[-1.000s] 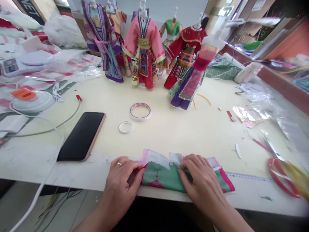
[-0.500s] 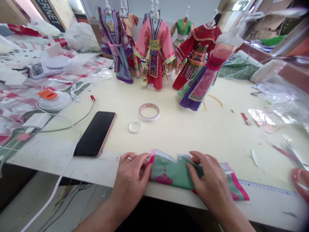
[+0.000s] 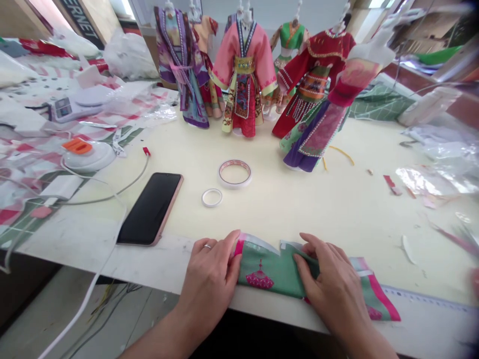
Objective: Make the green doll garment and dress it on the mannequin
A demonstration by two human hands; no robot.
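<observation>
- Cream, flat-topped table [image 3: 284, 212]: the surface beneath everything described below, its front edge nearest the person.
- White dress-form figures in multicoloured miniature robes [image 3: 245, 57]: a group standing toward the back of the table; one, in a purple-and-pink skirt, leans.
- Green cloth strip with crimson end bands and a pink fan motif [image 3: 277, 279]: it lies along the front edge, pale along the upper border, notched near the middle.
- Right hand [image 3: 335, 279]: half curled over the strip, hiding part of it; thumb on the cloth, forefinger apart from it; whether cloth is gripped cannot be told.
- Left hand [image 3: 211, 269]: thumb and forefinger pinched together on the strip's left end.
- Black-screened, pink-edged phone [image 3: 149, 209]: flat, left of the hands.
- White tape roll [image 3: 235, 185]: beyond the strip, beside a narrower white ring [image 3: 212, 205].
</observation>
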